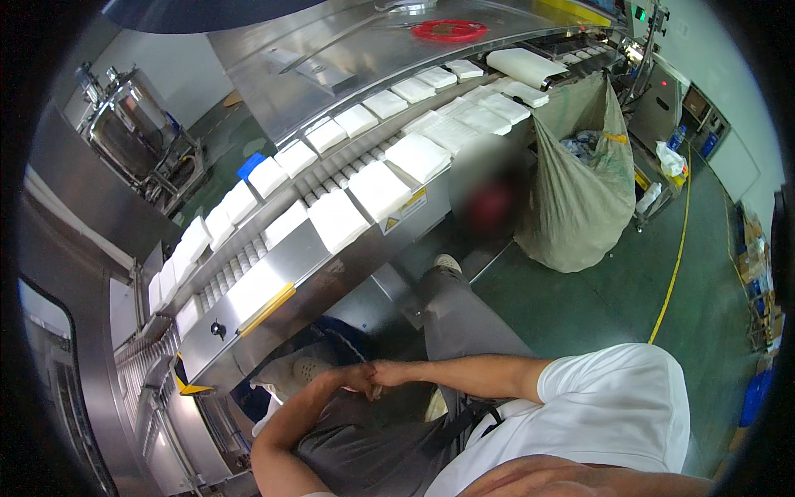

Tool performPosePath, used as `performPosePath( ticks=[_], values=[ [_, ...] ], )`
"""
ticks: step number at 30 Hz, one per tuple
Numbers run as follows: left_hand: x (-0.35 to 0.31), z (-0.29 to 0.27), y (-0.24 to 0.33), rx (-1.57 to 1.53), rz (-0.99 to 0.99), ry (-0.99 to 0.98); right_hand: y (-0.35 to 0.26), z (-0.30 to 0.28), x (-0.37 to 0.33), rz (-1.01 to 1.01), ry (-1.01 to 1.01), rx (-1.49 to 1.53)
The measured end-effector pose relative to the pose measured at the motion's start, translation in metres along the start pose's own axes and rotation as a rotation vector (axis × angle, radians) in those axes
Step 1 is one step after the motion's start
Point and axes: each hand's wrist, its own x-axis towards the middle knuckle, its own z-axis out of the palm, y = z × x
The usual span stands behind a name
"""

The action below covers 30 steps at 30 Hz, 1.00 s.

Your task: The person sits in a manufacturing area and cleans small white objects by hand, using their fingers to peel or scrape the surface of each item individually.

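Observation:
My left hand (358, 378) and my right hand (387, 373) meet low in front of me, above my lap. The fingers of both are closed and pressed together. What lies between them, if anything, is too small to make out. A thin pale strand (348, 341) shows just beyond the hands; whether it touches them is unclear. The nearest equipment is a steel roller conveyor (327, 174), which runs from lower left to upper right. Flat white folded stacks (381, 187) lie along its near side, and a row of smaller white stacks (358, 120) lines its far side.
A large beige sack (575, 215) hangs open at the conveyor's right end. Beside the near rail is a blurred patch with red in it (490, 199). A blue piece (250, 166) sits among the far stacks. A steel tank (137, 116) stands back left; a red coil (450, 31) lies behind.

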Motion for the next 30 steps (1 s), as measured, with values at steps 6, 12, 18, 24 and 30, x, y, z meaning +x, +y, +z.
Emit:
performPosePath(
  ticks=[6,12,18,24,30],
  values=[
    [0.009,0.001,-0.011,0.129,-0.051,0.066,0.005,-0.003,0.0,0.088,-0.055,0.07],
    [0.004,0.01,-0.027,0.193,-0.067,0.125,-0.001,0.003,0.003,0.072,-0.006,-0.113],
    [0.0,-0.003,-0.002,0.021,-0.029,0.092,0.083,0.002,0.033,-0.524,0.057,-0.677],
    [0.002,0.003,-0.004,0.134,-0.133,0.088,0.003,-0.001,-0.001,0.116,0.006,-0.126],
    [0.007,0.003,-0.02,0.163,-0.04,0.076,-0.016,-0.005,-0.013,0.054,-0.005,-0.14]
  ],
)
